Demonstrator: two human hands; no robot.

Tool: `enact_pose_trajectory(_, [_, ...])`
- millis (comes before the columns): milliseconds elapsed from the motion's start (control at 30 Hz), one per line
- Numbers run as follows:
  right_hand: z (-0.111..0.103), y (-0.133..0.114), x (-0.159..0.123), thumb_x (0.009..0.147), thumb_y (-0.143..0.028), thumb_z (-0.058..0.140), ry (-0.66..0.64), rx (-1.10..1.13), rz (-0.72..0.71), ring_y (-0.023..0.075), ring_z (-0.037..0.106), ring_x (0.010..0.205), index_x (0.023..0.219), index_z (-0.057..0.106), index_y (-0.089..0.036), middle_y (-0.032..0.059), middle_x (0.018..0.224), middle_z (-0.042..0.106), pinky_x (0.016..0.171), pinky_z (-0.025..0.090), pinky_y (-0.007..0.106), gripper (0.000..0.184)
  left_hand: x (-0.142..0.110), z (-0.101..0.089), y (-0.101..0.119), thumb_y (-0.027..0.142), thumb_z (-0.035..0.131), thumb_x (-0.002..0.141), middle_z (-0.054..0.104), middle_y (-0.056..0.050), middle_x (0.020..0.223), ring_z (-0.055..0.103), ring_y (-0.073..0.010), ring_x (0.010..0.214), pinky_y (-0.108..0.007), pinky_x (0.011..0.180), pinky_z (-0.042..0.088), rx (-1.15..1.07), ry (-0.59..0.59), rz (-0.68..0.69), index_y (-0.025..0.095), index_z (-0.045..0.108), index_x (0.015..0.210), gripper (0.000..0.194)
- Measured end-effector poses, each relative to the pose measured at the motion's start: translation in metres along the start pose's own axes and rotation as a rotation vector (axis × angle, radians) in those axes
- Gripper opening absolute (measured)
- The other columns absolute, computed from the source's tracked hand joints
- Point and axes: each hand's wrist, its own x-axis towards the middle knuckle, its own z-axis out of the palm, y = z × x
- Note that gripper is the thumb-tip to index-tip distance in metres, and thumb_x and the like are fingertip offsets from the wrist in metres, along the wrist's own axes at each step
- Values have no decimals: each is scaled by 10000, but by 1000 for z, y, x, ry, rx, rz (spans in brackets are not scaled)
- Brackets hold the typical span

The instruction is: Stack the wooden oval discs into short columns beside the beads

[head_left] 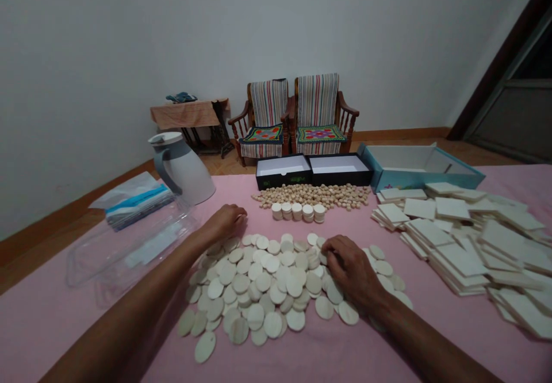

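Pale wooden discs (254, 285) lie in a loose, overlapping heap on a pink cloth (86, 325); the right hand (351, 268) sits on the heap's right edge, its fingers (330, 251) curled down among the discs, though I cannot tell whether they grip one; the left hand (223, 223) rests just beyond the heap's far edge, curled and holding nothing visible; the hands are well apart, and a light, curled touch at the rim disturbs the heap least; left of the heap lie a clear plastic tray (129, 251) and a packet (138, 205); right of it spread stacked wooden squares (457, 251); beyond it stand short disc stacks (297, 211), then a band of small pegs (310, 195), a white jug (183, 167), two black boxes (313, 170) and a blue box (414, 167); farthest back are two striped chairs (293, 118).
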Motion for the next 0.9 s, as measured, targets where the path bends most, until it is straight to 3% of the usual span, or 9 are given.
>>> enact_pose_trajectory(133, [-1, -1, 0, 791, -75, 432, -28, 1, 14, 202, 526, 769, 819, 570, -189, 56, 788, 590, 719, 423, 332, 181, -20, 3, -10, 288, 456, 880, 631, -141, 950, 604, -242, 849, -362, 793, 446, 81, -17, -113, 156, 669, 999, 277])
enact_pose_trajectory(300, [-2, -1, 0, 793, -76, 431, -54, -5, 0, 202, 523, 769, 824, 571, -182, 60, 796, 592, 731, 422, 340, 178, -26, 5, 8, 312, 463, 882, 592, -137, 987, 580, -233, 873, -344, 791, 435, 75, -40, -94, 143, 639, 991, 267])
enact_pose_trajectory(500, [-1, 2, -1, 786, -71, 427, -48, -1, -26, 198, 534, 766, 838, 570, -192, 55, 799, 602, 723, 428, 333, 195, -21, 2, 34, 361, 411, 921, 594, -98, 956, 571, -197, 845, -298, 760, 440, -17, -74, 34, 159, 619, 1006, 302])
enact_pose_trajectory(733, [-2, 2, -1, 785, -71, 428, -55, 1, -35, 194, 531, 766, 826, 561, -196, 51, 798, 598, 723, 430, 332, 186, -20, 10, 61, 453, 456, 909, 565, -87, 973, 534, -208, 910, -314, 802, 430, -181, -53, 278, 194, 617, 1044, 334])
enact_pose_trajectory(900, [-1, 2, 0, 787, -67, 431, -18, -3, -26, 199, 534, 783, 824, 559, -193, 56, 805, 593, 723, 435, 329, 183, -17, 12, 88, 403, 470, 913, 565, -93, 965, 546, -205, 903, -312, 809, 443, -278, -84, 392, 187, 632, 1095, 326])
